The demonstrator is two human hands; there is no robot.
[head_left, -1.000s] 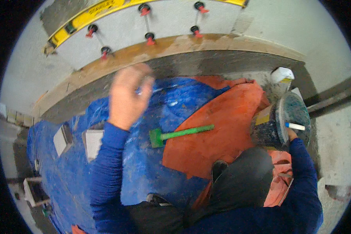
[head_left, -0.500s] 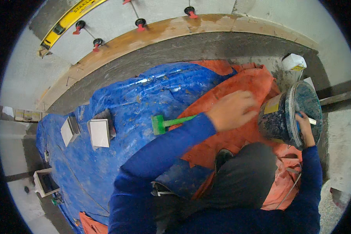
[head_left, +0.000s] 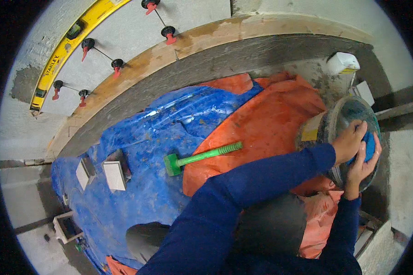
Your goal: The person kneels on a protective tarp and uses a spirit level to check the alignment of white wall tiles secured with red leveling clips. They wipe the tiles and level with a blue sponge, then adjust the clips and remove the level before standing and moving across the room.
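Observation:
At the right, my left hand (head_left: 348, 143) and my right hand (head_left: 365, 164) come together over the mouth of a dark, grimy bucket (head_left: 313, 129). Between them they grip a blue sponge (head_left: 370, 143), most of it covered by my fingers. Both hands are closed on it and touch each other. The bucket tilts toward the right, and its inside is partly hidden by my hands. A green mallet (head_left: 172, 164) with a ribbed handle lies left of my left forearm.
Blue sheeting (head_left: 137, 142) and orange sheeting (head_left: 257, 128) cover the floor. Two tile stacks (head_left: 115, 176) stand at the left. Tile levelling clamps (head_left: 169, 33) and a yellow spirit level (head_left: 59, 57) are on the far wall tiles above a wooden batten (head_left: 137, 58). A white jug (head_left: 343, 63) stands behind the bucket.
My left hand has moved right from above the orange sheeting to the bucket and joined my right hand on the sponge. The view has shifted, showing more of the spirit level.

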